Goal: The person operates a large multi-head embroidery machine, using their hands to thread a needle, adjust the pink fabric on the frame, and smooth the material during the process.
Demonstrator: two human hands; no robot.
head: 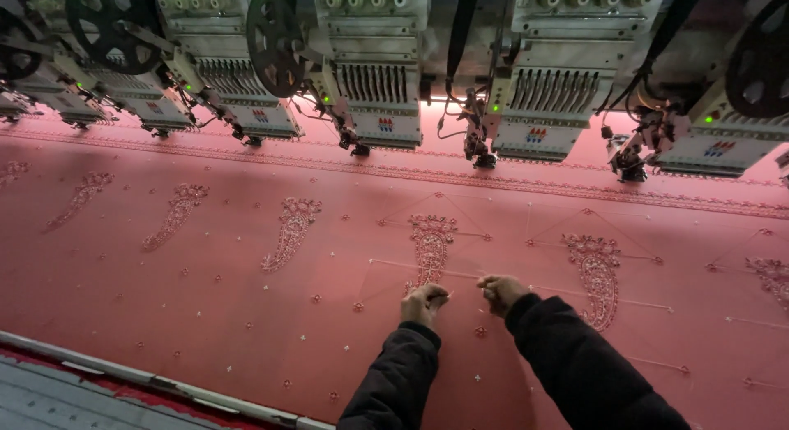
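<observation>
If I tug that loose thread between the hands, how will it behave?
The thread looks thin, so it probably lifts floppy and light. It runs taut between the left hand and right hand, so a hard pull may snap it or pucker the pink cloth.

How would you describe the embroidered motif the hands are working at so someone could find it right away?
A long pink cloth is stretched flat under a row of embroidery machine heads. On it runs a line of paisley motifs; take the paisley motif below the middle head. Unlike its neighbours, its lower tip lies by the left hand and right hand, both pinched at a loose thread.
</observation>
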